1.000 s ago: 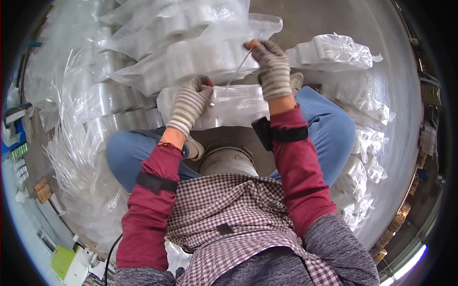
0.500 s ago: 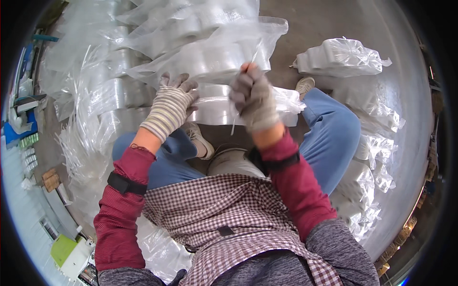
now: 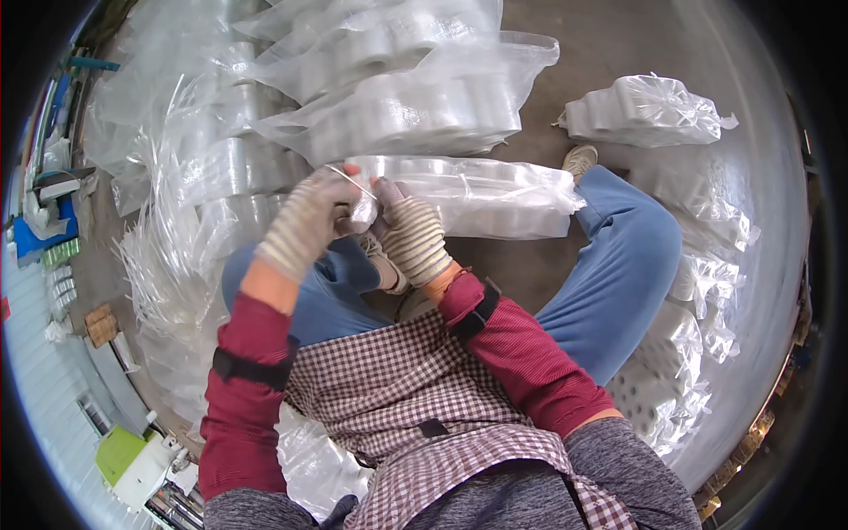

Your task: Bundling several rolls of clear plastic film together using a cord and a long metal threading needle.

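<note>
A long clear plastic bag of white rolls (image 3: 495, 201) lies crosswise in front of me between my legs. At its left end both my hands meet, in striped gloves with bare fingertips. My left hand (image 3: 309, 221) is closed, pinching a thin white tie string (image 3: 355, 182) that slants over the bag's gathered end (image 3: 363, 212). Close beside it, my right hand (image 3: 408, 231) is closed on that gathered plastic, its thumb and fingertips near the string. The hands partly hide the bag's end, and the left fingers are slightly blurred.
More bagged rolls (image 3: 415, 110) are stacked just beyond. A bundle of loose white strips (image 3: 168, 256) hangs at the left over other bags. One wrapped pack (image 3: 643, 110) lies at the far right, with several packs (image 3: 658, 362) beside my right leg (image 3: 609, 256).
My right hand has come down and left from the bag's middle, where it was pulling a string up. My left hand, spread on the bag before, has closed at the left end.
</note>
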`<state>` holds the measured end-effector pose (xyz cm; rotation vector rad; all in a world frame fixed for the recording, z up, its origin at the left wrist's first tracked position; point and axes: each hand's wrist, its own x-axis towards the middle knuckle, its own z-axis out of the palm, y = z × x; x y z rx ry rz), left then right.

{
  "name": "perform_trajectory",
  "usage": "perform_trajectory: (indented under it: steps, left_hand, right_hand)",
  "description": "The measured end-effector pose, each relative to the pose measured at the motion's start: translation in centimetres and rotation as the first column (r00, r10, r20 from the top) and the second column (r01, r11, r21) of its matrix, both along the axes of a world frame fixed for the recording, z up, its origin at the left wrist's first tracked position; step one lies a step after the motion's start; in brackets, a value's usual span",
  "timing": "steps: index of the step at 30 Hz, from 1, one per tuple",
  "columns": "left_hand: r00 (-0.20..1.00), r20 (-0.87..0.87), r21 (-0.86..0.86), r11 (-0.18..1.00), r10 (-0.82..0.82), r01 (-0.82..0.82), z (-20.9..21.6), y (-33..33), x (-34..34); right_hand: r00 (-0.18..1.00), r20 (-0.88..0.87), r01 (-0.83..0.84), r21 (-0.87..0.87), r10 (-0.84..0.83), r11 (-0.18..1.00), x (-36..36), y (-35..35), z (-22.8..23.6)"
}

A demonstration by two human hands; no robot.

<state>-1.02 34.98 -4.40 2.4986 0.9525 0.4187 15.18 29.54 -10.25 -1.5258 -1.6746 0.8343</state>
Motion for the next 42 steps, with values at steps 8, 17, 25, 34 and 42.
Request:
perform_trajectory:
  steps: [8, 17, 25, 34, 42]
  left_hand:
    - [0.987, -0.055, -0.343, 0.925, 0.152, -0.162, -2.2, 2.8, -0.2]
    - [0.727, 0.030, -0.983, 0.151, 0.686, -0.102, -3.6, -0.4, 2.7]
    - [0.200, 0.084, -0.950, 0.017, 0.976, 0.313, -3.9, -1.9, 5.8]
    - [-0.151, 0.127, -0.872, 0.183, 0.980, 0.454, -4.4, -6.9, 8.5]
    - [-0.193, 0.055, -0.902, 0.132, 0.980, 0.410, -5.0, -8.0, 8.2]
  right_hand:
    - [0.980, -0.197, -0.007, -0.060, -0.005, 0.998, 0.9, 1.4, -0.4]
    - [0.745, -0.588, 0.128, -0.339, -0.316, 0.932, 6.4, -0.3, 2.3]
    - [0.576, -0.582, 0.389, -0.422, -0.574, 0.819, 15.9, -1.6, -0.9]
    - [0.757, -0.552, 0.161, -0.362, -0.350, 0.918, 17.5, 4.0, 0.1]
    - [0.437, -0.598, -0.003, -0.748, -0.672, 0.664, 18.1, -15.0, 11.3]
